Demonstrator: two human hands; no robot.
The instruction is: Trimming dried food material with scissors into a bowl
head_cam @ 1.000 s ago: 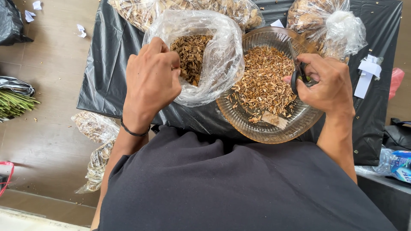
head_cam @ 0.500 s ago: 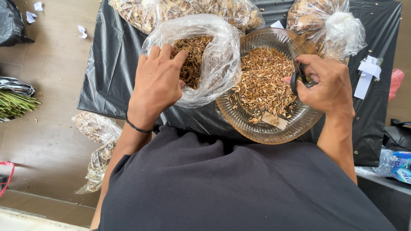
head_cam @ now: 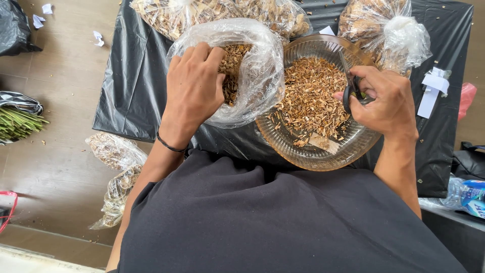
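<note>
The left hand (head_cam: 194, 93) reaches into the mouth of an open clear plastic bag (head_cam: 252, 76) that lies on a table covered with black plastic sheeting (head_cam: 131, 96); its fingers (head_cam: 202, 53) curl over the near left rim of the bag and press among the dried brown chips (head_cam: 233, 65) inside, though whether they pinch any of the chips cannot be told, since the fingertips are hidden. A thin dark band circles that wrist. Just to the right of the bag, touching it, stands a round clear glass bowl (head_cam: 313, 156) holding a heap of the same chopped brown bits, piled toward its far side, with a pale flat piece lying near its close rim. The right hand (head_cam: 386, 98) rests over the bowl's right edge, closed around the black handles of a pair of scissors (head_cam: 351, 83), whose blades point away toward the far rim. At the far edge of the table lie more filled clear bags (head_cam: 202, 12), one at the far right tied off at the top (head_cam: 399, 35). On the wooden floor to the left lie a bundle of green stalks (head_cam: 17, 124) and, nearer the person, two more bags of dried material (head_cam: 113, 167).
</note>
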